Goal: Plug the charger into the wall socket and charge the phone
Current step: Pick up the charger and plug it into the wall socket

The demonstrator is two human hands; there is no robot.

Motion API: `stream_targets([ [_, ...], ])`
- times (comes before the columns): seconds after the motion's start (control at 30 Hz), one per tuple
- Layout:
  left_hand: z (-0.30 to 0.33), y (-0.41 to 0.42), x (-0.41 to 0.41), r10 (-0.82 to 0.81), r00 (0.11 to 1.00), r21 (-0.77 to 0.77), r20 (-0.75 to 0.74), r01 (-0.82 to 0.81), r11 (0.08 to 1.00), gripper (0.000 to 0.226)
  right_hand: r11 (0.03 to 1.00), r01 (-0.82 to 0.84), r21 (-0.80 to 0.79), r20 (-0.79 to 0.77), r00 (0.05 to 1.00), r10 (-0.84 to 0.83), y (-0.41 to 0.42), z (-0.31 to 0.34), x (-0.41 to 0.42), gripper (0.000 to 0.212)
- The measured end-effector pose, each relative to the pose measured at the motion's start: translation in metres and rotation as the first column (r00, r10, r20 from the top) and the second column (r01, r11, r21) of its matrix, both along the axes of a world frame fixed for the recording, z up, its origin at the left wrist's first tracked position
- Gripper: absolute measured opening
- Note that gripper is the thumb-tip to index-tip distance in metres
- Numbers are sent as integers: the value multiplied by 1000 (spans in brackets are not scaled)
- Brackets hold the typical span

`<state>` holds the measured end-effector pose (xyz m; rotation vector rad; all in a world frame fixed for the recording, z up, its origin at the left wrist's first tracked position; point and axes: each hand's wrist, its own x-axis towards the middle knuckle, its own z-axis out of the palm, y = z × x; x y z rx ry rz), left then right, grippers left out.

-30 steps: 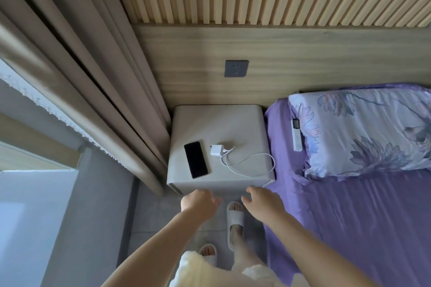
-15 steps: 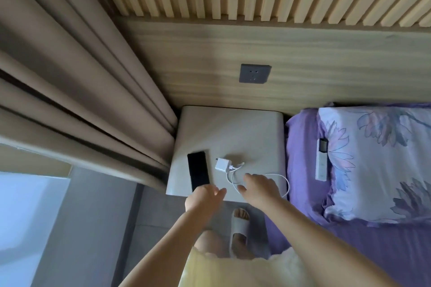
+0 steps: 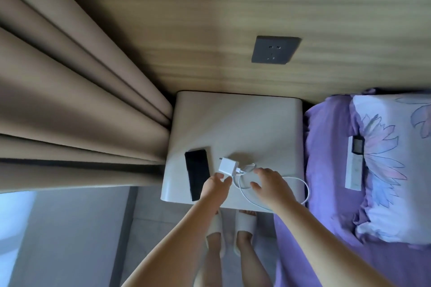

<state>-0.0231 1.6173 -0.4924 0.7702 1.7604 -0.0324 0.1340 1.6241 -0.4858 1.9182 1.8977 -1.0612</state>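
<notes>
A white charger lies on the white bedside table, its white cable looping to the right. A black phone lies face up just left of it. A dark grey wall socket sits in the wooden wall panel above the table. My left hand hovers at the charger's near corner, fingers apart, holding nothing. My right hand is spread over the cable loop, fingertips close to the plug end, and covers part of the cable.
Beige curtains hang left of the table. A bed with a purple sheet and flowered pillow is on the right, a white remote beside the pillow. My feet in white slippers stand at the table's front edge.
Both hands have moved forward over the table, from its front edge to the charger and cable. The camera has come closer and lower toward the table.
</notes>
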Motion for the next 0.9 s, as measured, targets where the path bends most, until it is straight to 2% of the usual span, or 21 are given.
stream_targets([
  [0.13,-28,9,10,-6,1000,8,-11,6,1000,54,998,59,33,-83,995,-56,1,-31,-5,39],
  [0.33,-56,16,16,20,999,42,-31,-18,999,48,992,127,-2,-133,983,-126,5,-65,-7,36],
  [0.5,-72,22,20,198,980,49,11,-198,979,51,979,201,40,-180,965,-191,-3,-72,-4,17],
  [0.57,-75,25,19,335,942,4,34,-335,942,51,977,207,46,-203,960,-193,-3,-72,-2,11],
  [0.7,-72,27,16,587,799,-172,129,-565,807,44,978,207,29,-313,931,-188,5,-64,-3,8],
  [0.8,-70,30,14,718,668,-271,195,-667,694,36,986,165,2,-369,917,-153,11,-52,-4,8],
  [0.9,-64,37,11,768,592,-310,245,-702,641,22,987,162,-6,-427,892,-149,15,-44,-1,4],
])
